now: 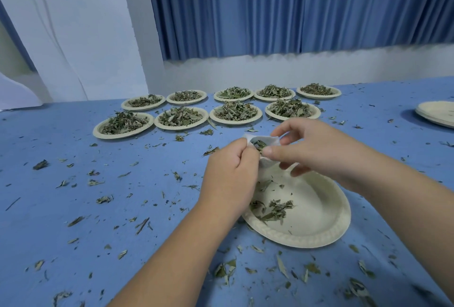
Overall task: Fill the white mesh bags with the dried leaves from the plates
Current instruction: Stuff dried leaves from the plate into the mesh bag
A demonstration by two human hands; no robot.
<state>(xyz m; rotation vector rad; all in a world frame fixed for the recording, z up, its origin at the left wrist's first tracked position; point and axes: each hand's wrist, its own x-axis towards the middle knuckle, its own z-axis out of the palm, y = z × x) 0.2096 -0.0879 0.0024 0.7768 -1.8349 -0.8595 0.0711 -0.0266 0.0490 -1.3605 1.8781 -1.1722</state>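
Note:
A small white mesh bag (266, 140) is held above the near paper plate (319, 208), its mouth spread and dried leaves showing inside. My left hand (229, 179) grips the bag's left edge, fingers curled round it. My right hand (314, 148) pinches the bag's right edge with thumb and fingers. The near plate holds only a small clump of dried leaves (275, 211). The lower part of the bag is hidden behind my hands.
Several paper plates heaped with dried leaves (181, 116) stand in two rows at the back of the blue table (86, 208). A stack of bare plates (437, 112) sits at the right edge. Loose leaf bits lie scattered over the cloth. Blue curtain behind.

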